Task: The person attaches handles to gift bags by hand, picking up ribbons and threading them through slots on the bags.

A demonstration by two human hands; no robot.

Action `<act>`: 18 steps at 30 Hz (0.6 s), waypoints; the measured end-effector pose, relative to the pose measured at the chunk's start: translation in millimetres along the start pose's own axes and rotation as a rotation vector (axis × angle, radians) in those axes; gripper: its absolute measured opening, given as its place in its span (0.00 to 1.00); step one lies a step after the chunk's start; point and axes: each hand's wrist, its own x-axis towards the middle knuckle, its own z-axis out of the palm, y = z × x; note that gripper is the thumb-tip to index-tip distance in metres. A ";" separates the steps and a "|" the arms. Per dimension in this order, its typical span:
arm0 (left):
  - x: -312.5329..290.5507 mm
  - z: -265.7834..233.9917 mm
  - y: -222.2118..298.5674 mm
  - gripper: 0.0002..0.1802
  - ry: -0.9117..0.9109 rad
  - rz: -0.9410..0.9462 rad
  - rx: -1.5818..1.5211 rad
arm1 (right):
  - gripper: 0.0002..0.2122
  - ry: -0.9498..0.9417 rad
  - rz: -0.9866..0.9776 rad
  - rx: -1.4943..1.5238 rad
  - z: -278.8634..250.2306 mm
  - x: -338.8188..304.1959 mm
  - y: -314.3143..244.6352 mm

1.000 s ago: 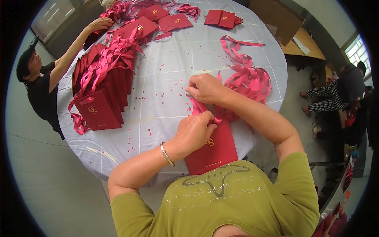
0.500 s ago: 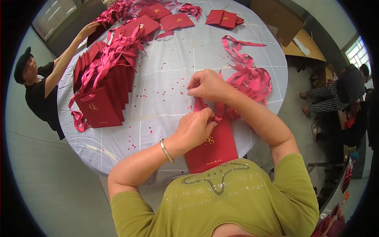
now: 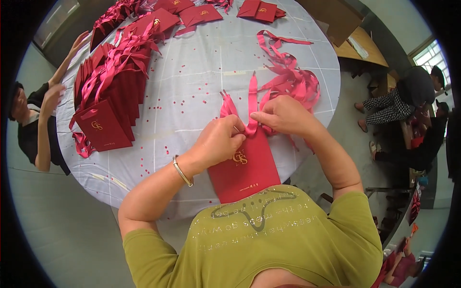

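Observation:
In front of me lies a flat red paper gift bag (image 3: 247, 175) with gold print, its top edge pointing away and its lower edge close to my shirt. My left hand (image 3: 217, 142), with a bangle at the wrist, is closed at the bag's upper left edge, gripping a pink ribbon (image 3: 227, 106) whose doubled ends stick up beyond the fingers. My right hand (image 3: 288, 116) pinches a second pink ribbon length (image 3: 253, 93) by the bag's upper right edge. Fingers cover the spot where ribbon meets bag. Just past my right hand lies a loose pile of pink ribbons (image 3: 300, 86).
Finished-looking red bags with ribbons (image 3: 105, 120) stand in a row at the left. Flat red bags (image 3: 261, 10) lie at the far side. Small red dots litter the white tablecloth (image 3: 192, 62). A co-worker (image 3: 36, 125) is at the left edge; other people (image 3: 408, 101) are at right.
My right hand has come down toward the bag, from a raised pinch to the ribbon at its top edge. Two ribbon ends now show beyond my left hand. The view has shifted slightly.

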 end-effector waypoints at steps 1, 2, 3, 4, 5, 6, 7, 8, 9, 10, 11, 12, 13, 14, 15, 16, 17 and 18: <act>0.8 0.6 -0.5 0.10 0.000 -0.007 -0.025 | 0.17 -0.021 0.028 -0.112 2.7 0.9 -0.4; 1.0 0.9 1.1 0.10 -0.006 -0.009 -0.023 | 0.17 0.000 0.024 -0.085 7.3 6.6 3.6; 0.8 0.6 4.2 0.09 -0.038 -0.060 -0.062 | 0.17 0.001 0.027 -0.079 8.8 8.5 1.4; 0.8 0.0 7.2 0.08 -0.071 -0.110 -0.100 | 0.17 -0.055 0.127 0.120 9.4 10.0 -3.7; 0.8 -0.5 10.5 0.08 -0.077 -0.111 -0.097 | 0.17 -0.110 0.225 0.320 9.2 11.0 -5.7; 0.8 -0.9 14.1 0.08 -0.093 -0.140 -0.099 | 0.14 -0.105 0.178 0.355 12.4 14.5 0.2; 0.2 -1.5 15.5 0.07 -0.101 -0.170 -0.103 | 0.14 -0.107 0.176 0.357 12.5 13.8 -1.7; 0.0 -0.8 12.8 0.07 -0.100 -0.173 -0.102 | 0.12 -0.069 0.181 0.485 11.8 12.1 -4.9; 0.1 0.8 7.8 0.07 -0.084 -0.141 -0.106 | 0.11 -0.030 0.185 0.613 12.0 10.7 -7.2; 0.2 1.5 8.0 0.07 -0.071 -0.109 -0.112 | 0.11 -0.030 0.186 0.613 12.7 8.4 -6.5; -0.2 0.7 9.6 0.07 -0.071 -0.109 -0.113 | 0.08 -0.008 0.162 0.774 12.9 5.5 -4.9; -1.0 -1.2 13.0 0.06 -0.082 -0.130 -0.127 | 0.06 0.014 0.135 0.935 12.6 3.8 -3.5; -1.6 -2.6 16.5 0.05 -0.095 -0.150 -0.140 | 0.06 0.017 0.137 0.936 12.2 2.8 -2.0; -1.7 -3.5 17.3 0.05 -0.097 -0.150 -0.139 | 0.05 -0.062 0.059 1.043 11.7 2.4 -0.6; -1.8 -5.1 17.5 0.04 -0.112 -0.160 -0.213 | 0.05 -0.142 -0.021 1.148 11.2 2.3 0.3; -1.8 -6.7 17.2 0.04 -0.127 -0.170 -0.286 | 0.05 -0.140 -0.021 1.150 9.8 2.1 -0.6; -0.7 -8.5 16.2 0.04 -0.129 -0.170 -0.284 | 0.04 -0.226 -0.056 1.166 7.6 1.9 -3.0; 1.1 -10.5 14.5 0.05 -0.145 -0.228 -0.303 | 0.04 -0.313 -0.091 1.180 6.5 1.9 -5.1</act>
